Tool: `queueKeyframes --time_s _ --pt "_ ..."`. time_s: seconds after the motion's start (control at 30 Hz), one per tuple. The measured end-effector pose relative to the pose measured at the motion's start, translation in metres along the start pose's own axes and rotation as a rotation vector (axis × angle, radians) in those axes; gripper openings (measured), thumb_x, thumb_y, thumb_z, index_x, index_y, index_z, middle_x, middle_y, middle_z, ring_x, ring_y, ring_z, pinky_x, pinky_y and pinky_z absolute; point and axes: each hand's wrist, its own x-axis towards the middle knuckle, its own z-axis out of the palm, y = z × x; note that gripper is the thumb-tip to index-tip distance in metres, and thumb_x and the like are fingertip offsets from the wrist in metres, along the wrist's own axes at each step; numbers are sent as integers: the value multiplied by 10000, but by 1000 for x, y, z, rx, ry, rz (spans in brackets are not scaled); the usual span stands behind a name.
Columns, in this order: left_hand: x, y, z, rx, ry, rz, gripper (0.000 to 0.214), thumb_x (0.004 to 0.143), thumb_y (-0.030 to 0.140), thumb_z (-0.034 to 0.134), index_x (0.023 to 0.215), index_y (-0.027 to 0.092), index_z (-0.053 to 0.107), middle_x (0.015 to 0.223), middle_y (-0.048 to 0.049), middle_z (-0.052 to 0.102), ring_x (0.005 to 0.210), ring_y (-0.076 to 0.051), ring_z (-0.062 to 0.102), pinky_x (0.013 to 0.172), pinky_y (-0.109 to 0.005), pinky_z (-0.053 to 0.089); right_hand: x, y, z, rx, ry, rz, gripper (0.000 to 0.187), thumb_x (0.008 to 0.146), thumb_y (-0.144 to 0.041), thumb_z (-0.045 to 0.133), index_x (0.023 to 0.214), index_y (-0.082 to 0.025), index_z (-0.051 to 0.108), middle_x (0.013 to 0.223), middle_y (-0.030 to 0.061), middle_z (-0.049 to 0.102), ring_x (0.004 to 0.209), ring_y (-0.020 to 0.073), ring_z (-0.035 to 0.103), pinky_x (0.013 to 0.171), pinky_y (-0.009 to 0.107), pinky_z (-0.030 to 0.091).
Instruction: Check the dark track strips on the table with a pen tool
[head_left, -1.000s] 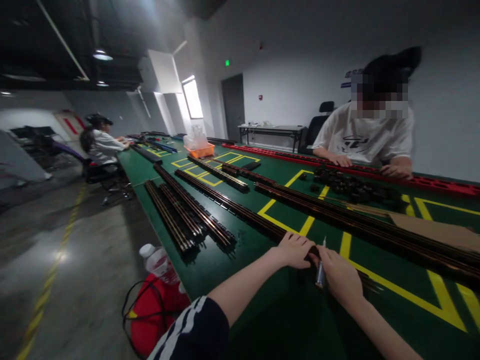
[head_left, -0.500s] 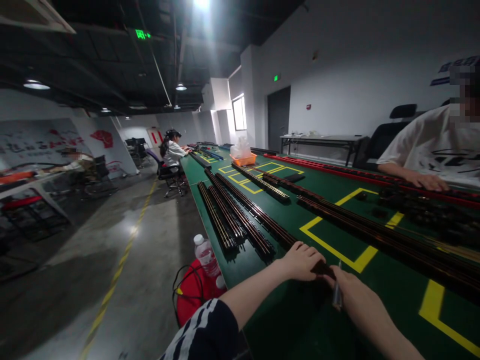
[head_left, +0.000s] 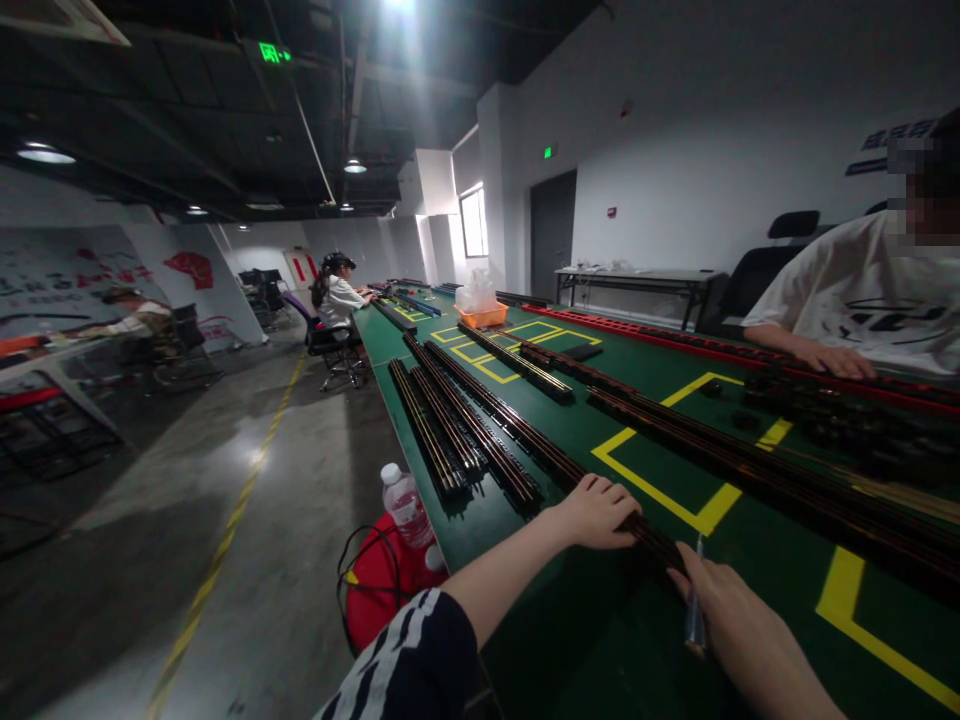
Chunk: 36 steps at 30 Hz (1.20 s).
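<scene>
A long dark rail (head_left: pixel 517 428) with copper-coloured strips runs along the green table (head_left: pixel 540 600) towards me. My left hand (head_left: pixel 600 512) is wrapped over its near part, fingers closed. At the rail's near end is my right hand (head_left: pixel 731 605), thumb and fingers against the rail. A slim screwdriver (head_left: pixel 696 622) with a pale handle, tip up, is held in the same hand. Most of the right fingers are hidden behind the hand. Just left of the rail lie several similar dark rails (head_left: pixel 427 430) with brass-coloured strips.
More dark rails (head_left: pixel 712 450) cross the table to the right, over yellow tape marks (head_left: pixel 709 515). An orange basket (head_left: pixel 484 317) stands farther back. A bottle (head_left: pixel 405 505) rests on a red stool (head_left: pixel 371 600) by the table's left edge. Across the table sits a person (head_left: pixel 825 290).
My right hand has slid slightly right along the rail, away from my left hand, so more of the rail shows between them. The whole view has shifted a little.
</scene>
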Motion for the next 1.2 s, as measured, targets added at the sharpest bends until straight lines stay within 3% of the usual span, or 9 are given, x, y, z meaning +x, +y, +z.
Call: queueKeyframes --time_s 0.17,0.37,0.5,0.6,0.7,0.87,1.03,1.2 --pt "-2 -20 -4 -6 -27 -32 364 849 429 435 1134 205 478 1192 -63 538 1120 -215 468 1000 -394 309 14 -20 -11 59 -45 48 476 859 -285 323 1233 -61 513 1071 203 655 934 271 651 771 399 551" --pt "-11 -52 -8 74 -40 -159 354 857 415 423 1163 248 484 1235 -27 544 1170 -187 458 1082 -412 227 35 -25 -7 124 -49 -44 459 866 -284 362 1258 -88 500 1159 197 624 994 269 640 801 402 547" --pt "-11 -80 -16 120 -81 -253 309 801 338 502 1092 246 549 1075 -42 631 1100 -219 523 1075 -477 214 46 -35 -9 111 -78 -45 446 880 -256 350 1266 -86 493 1171 196 619 1017 270 632 820 427 537" --pt "-12 -102 -21 135 -113 -307 302 741 287 562 1041 258 579 955 -29 662 1008 -226 574 1035 -479 271 53 -50 -13 107 -77 -29 413 883 -250 374 1239 -96 516 1162 186 625 1037 270 623 850 435 522" --pt "-19 -118 -22 134 -111 -333 327 743 289 563 1066 243 583 980 -53 655 1003 -229 576 972 -425 344 60 -68 -11 121 -67 -32 441 889 -276 407 1268 -62 478 1182 210 605 1041 273 620 841 412 527" --pt "-30 -127 -21 113 -90 -339 324 787 319 521 1103 275 576 1013 -35 637 1029 -208 556 972 -386 341 68 -88 -3 140 -23 -42 411 925 -256 353 1257 -41 465 1132 207 619 1026 254 619 836 395 521" --pt "-33 -130 -20 70 -83 -348 343 790 336 528 1130 307 565 1058 -15 614 1084 -203 515 1014 -399 303 70 -90 -4 151 -17 -30 375 928 -243 329 1215 -78 506 1072 176 642 974 243 634 776 373 543" --pt "-34 -132 -18 32 -73 -343 378 775 348 543 1149 305 576 1032 -36 600 1060 -235 506 946 -389 367 71 -93 -5 134 -12 -19 361 916 -210 344 1204 -83 521 1059 179 650 926 242 645 748 379 554"
